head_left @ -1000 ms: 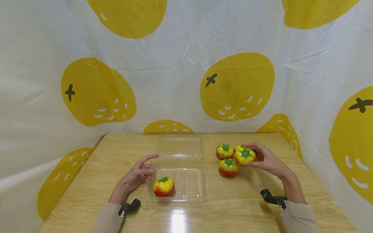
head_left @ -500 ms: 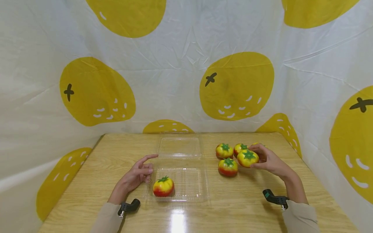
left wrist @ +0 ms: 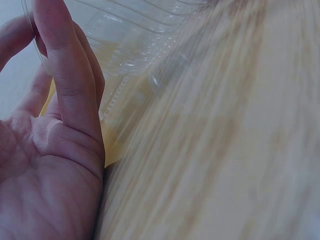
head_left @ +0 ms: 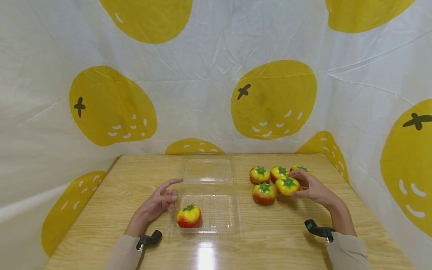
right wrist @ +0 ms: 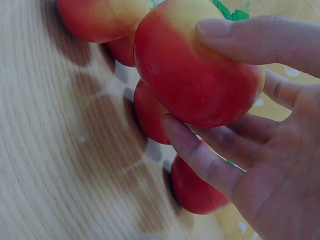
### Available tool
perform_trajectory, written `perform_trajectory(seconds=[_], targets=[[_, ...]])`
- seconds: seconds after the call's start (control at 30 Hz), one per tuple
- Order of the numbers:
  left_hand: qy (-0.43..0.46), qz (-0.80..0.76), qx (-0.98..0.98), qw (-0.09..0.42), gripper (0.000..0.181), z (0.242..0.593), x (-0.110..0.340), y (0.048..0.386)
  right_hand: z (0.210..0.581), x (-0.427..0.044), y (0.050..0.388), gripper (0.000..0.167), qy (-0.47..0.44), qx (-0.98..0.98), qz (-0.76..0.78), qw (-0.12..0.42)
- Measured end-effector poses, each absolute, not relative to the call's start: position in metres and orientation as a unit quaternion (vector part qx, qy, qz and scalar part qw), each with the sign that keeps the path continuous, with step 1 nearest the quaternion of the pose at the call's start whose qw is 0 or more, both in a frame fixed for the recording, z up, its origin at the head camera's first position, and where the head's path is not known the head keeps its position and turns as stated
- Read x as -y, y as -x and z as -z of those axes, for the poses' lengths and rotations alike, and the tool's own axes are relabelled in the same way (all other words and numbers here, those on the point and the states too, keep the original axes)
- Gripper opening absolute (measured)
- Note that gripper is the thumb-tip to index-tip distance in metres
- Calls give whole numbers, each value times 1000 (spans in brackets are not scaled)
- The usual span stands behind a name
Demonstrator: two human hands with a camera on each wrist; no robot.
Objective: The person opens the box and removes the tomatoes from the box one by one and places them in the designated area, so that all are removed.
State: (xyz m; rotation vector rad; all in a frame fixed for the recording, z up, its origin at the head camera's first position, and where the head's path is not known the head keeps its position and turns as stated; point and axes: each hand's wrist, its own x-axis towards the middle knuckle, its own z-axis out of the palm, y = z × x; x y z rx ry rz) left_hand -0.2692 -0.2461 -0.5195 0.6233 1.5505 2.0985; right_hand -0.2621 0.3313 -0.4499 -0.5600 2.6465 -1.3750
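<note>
In the head view my right hand (head_left: 309, 187) holds a yellow-and-red toy tomato (head_left: 287, 186) with a green star-shaped top. Seen from the right wrist, thumb and fingers grip this tomato (right wrist: 195, 70) above the wood, its shadow below. Several more toy tomatoes, one of them (head_left: 263, 194) nearest the front, lie close by. My left hand (head_left: 158, 204) is at the left edge of an open clear plastic clamshell container (head_left: 219, 215), its rim between thumb and fingers, index finger stretched out. One toy tomato (head_left: 189, 216) sits in the container's front left corner.
The wooden table (head_left: 270, 243) ends at a white cloth (head_left: 199, 112) with yellow fruit prints at the back and sides. The container's raised-edge lid (head_left: 207, 169) lies folded back behind its base. Each wrist carries a black camera mount (head_left: 318, 230).
My right hand has shifted slightly right and toward me with its tomato, then lowered a little. Two tomatoes behind it show more fully. The left hand has stayed put.
</note>
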Motion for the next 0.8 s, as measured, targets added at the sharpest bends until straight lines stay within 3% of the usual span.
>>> perform_trajectory(seconds=[0.8], targets=[[-231, -759, -567, 223, 64, 521, 247, 271, 467, -338, 268, 57, 201, -859, 464, 83]])
